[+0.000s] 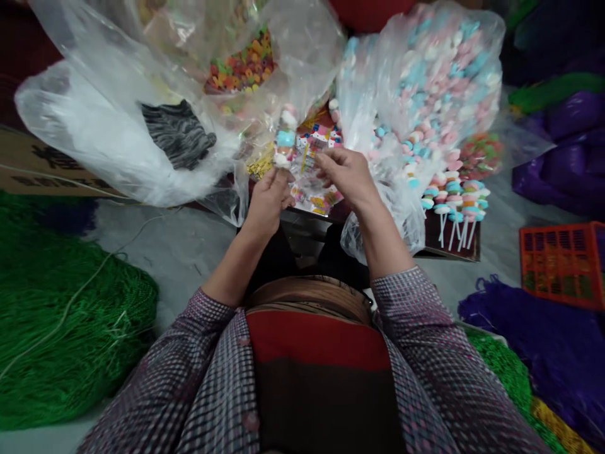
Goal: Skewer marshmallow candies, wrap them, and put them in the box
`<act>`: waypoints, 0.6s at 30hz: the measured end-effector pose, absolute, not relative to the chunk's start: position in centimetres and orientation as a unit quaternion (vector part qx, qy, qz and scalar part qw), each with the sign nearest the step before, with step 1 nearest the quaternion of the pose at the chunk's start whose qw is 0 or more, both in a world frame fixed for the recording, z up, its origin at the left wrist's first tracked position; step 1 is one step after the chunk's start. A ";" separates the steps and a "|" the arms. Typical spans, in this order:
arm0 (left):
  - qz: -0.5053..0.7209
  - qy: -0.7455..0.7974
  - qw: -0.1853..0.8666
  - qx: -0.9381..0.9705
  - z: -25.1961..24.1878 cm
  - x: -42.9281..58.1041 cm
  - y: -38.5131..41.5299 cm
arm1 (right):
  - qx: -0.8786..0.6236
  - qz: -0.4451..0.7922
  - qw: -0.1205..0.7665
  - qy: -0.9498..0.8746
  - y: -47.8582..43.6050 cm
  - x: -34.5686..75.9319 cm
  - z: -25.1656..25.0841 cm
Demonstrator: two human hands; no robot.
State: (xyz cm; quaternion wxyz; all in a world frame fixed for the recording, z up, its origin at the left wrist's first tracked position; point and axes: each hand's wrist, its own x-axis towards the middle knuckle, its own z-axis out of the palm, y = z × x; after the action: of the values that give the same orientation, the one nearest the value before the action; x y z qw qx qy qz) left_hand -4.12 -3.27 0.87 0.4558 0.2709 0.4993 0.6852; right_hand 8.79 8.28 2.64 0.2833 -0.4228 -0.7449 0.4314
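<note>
My left hand (270,200) is closed at the lower end of an upright candy skewer (285,137), a stack of white, blue and orange pieces. To its right, my right hand (344,173) hangs over printed plastic wrappers (314,151), thumb and fingers curled together; whatever may be between its fingertips is too small to make out. Yellow twist ties (261,165) lie just behind my left hand. Several finished candy skewers (456,200) with white sticks rest at the table's right corner.
Behind my hands are an open bag of ring candies (243,66) and a large bag of pastel candies (439,69). A black-grey bundle (178,133) lies on white plastic at left. Green strands (70,315) and an orange crate (562,265) flank the table.
</note>
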 end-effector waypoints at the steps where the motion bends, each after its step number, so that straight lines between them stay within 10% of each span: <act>1: 0.702 0.481 0.470 0.232 1.1 -4.5 -3.2 | -0.448 0.376 0.262 -0.767 8.8 7.9 2.4; 7: 0.727 0.453 0.503 0.118 1.7 -4.9 -3.2 | -0.539 0.167 0.131 -0.815 8.9 4.5 0.7; 18: 0.728 0.454 0.508 0.079 1.7 -5.0 -3.2 | -0.565 0.137 0.090 -0.808 9.5 4.1 0.7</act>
State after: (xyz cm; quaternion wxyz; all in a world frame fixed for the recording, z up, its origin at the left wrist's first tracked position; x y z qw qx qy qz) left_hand -5.02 -3.18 1.72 0.5079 0.0786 0.4545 0.7275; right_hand 4.10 9.54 0.69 0.0897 -0.5652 -0.8085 0.1372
